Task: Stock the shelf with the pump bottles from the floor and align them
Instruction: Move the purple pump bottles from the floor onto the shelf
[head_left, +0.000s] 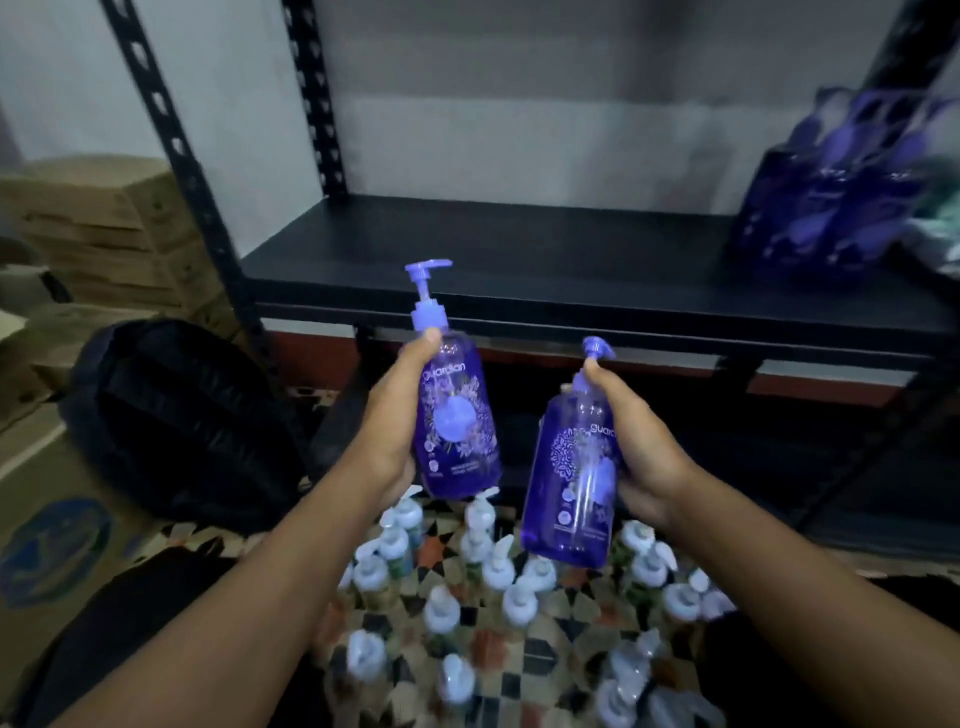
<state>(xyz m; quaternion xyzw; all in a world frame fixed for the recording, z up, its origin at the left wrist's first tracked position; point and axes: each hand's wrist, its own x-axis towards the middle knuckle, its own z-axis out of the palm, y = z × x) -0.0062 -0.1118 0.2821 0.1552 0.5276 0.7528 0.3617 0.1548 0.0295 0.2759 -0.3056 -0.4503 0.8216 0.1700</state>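
While my left hand (395, 415) and right hand (644, 447) each grip a bottle, I face the shelf (519, 249).
The left-held bottle (457, 415) is nearly upright at frame centre, the right-held bottle (566, 488) tilted just lower right. White-capped bottles (488, 566) crowd the floor (535, 660) below; purple bottles (831, 197) stand upper right on the shelf.

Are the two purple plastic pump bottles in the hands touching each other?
Apart. The head view shows a dark gap between the left purple pump bottle and the right purple pump bottle.
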